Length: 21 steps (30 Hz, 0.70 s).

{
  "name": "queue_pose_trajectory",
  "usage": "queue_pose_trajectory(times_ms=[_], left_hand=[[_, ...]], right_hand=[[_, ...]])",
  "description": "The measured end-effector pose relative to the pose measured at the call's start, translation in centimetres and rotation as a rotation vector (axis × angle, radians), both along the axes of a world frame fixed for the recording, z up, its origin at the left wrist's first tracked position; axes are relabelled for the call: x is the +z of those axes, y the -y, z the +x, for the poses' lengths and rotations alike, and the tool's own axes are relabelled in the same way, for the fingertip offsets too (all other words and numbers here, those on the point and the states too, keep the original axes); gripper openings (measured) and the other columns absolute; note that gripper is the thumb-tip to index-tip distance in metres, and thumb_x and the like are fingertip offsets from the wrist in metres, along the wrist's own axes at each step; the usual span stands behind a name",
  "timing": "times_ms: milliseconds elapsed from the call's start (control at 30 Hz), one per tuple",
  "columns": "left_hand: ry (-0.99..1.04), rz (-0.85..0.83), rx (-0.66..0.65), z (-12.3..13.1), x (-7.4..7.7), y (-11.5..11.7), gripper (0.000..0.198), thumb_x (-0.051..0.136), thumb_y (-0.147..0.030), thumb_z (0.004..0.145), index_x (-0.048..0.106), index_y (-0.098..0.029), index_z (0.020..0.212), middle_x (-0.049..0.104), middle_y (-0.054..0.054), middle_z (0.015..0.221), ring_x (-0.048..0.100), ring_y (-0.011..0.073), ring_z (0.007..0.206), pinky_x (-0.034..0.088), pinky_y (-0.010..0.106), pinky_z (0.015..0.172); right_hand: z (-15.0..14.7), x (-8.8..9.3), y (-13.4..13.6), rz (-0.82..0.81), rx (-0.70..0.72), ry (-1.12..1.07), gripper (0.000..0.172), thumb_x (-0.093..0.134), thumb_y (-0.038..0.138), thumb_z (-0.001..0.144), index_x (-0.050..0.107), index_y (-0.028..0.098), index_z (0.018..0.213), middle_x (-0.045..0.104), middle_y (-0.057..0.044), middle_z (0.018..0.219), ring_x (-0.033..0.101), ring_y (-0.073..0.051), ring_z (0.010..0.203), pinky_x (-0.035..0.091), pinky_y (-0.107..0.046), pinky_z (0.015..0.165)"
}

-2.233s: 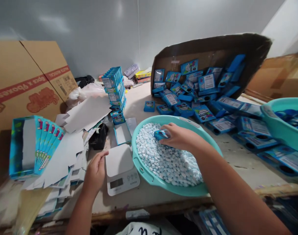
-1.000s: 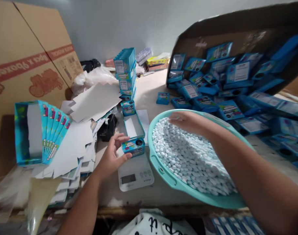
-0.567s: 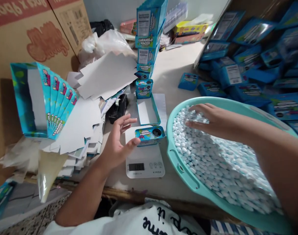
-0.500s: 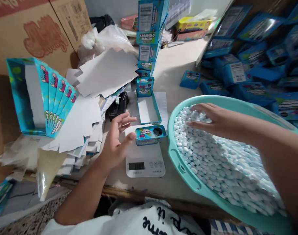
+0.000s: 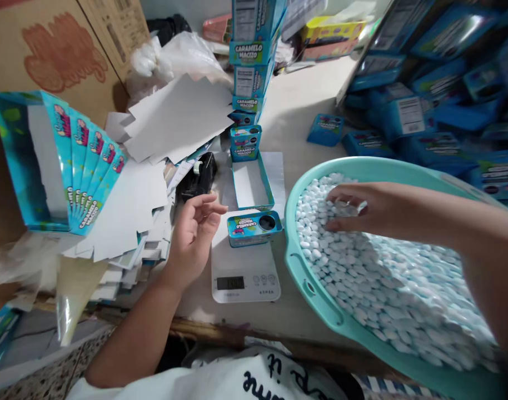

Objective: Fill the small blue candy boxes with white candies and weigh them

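A small blue box [image 5: 250, 232] with a dark round window lies on a white kitchen scale [image 5: 245, 273], whose display is lit but hard to read. Just left of the box, my left hand [image 5: 195, 233] is raised, fingers loosely curled and apart, holding nothing. My right hand [image 5: 354, 206] dips into the white candies [image 5: 354, 278] filling a turquoise tub [image 5: 298, 261]; its fingers are bent around some candies at the surface. Behind the scale is an open blue tray [image 5: 252, 183], with a small upright box [image 5: 244, 143] at its far end.
A tall stack of blue boxes [image 5: 249, 53] rises behind the tray. White cardboard sheets [image 5: 179, 119], a black tape dispenser [image 5: 199, 176] and nested blue trays [image 5: 49, 161] are on the left. Many blue boxes [image 5: 441, 116] lie heaped at the back right.
My left hand has drawn slightly left, away from the box on the scale. My right hand's fingers have curled in more among the candies. The view has shifted a little.
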<state>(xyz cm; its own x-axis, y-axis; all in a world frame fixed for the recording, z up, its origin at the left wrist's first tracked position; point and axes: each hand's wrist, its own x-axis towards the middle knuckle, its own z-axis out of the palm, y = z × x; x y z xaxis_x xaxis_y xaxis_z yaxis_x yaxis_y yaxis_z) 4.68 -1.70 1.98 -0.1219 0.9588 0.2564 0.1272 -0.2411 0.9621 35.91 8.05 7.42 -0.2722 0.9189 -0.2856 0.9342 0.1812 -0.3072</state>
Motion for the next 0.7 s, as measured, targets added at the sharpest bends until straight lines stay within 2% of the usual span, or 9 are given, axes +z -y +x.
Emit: queue_pose_trajectory(times_ms=[100,267,433,600,700], left_hand=[[-0.001,-0.012,0.023,0.1,0.0,0.0,0.036,0.065,-0.048,0.096,0.061,-0.021,0.119,0.075,0.007,0.105,0.071,0.0201,0.103,0.058,0.036,0.094],[0.015,-0.052,0.060,0.2,0.1,0.2,0.033,0.068,-0.046,0.094,0.064,-0.021,0.116,0.075,0.006,0.104,0.072,0.0199,0.102,0.057,0.036,0.095],[0.011,-0.063,0.081,0.3,0.1,0.6,0.032,0.070,-0.047,0.093,0.066,-0.021,0.112,0.076,0.006,0.104,0.072,0.0199,0.102,0.057,0.033,0.092],[-0.008,-0.083,0.076,0.3,0.2,0.8,0.031,0.069,-0.048,0.093,0.069,-0.021,0.109,0.077,0.006,0.105,0.073,0.0211,0.102,0.058,0.033,0.089],[-0.033,-0.074,0.058,0.3,0.4,0.8,0.029,0.068,-0.048,0.093,0.070,-0.021,0.106,0.078,0.006,0.106,0.072,0.0211,0.102,0.058,0.032,0.090]], right_hand=[[-0.5,1.0,0.3,-0.084,0.032,0.050,0.026,0.070,0.040,0.079,0.070,0.025,0.100,0.076,-0.010,0.104,0.069,-0.029,0.089,0.050,-0.038,0.077],[-0.9,2.2,0.9,-0.072,0.090,0.060,0.018,0.063,0.034,0.084,0.070,0.023,0.095,0.077,-0.007,0.099,0.067,-0.026,0.085,0.045,-0.036,0.074],[-1.2,2.9,1.3,-0.014,0.013,0.064,0.018,0.062,0.033,0.084,0.072,0.022,0.094,0.076,-0.007,0.091,0.065,-0.025,0.079,0.045,-0.035,0.069],[-1.3,3.8,1.7,0.047,-0.094,0.021,0.018,0.061,0.031,0.083,0.075,0.026,0.091,0.078,-0.006,0.099,0.069,-0.027,0.086,0.049,-0.036,0.073],[-1.0,3.6,1.7,0.071,-0.141,0.036,0.022,0.063,0.036,0.083,0.077,0.027,0.096,0.078,-0.006,0.096,0.069,-0.026,0.081,0.050,-0.036,0.072]])
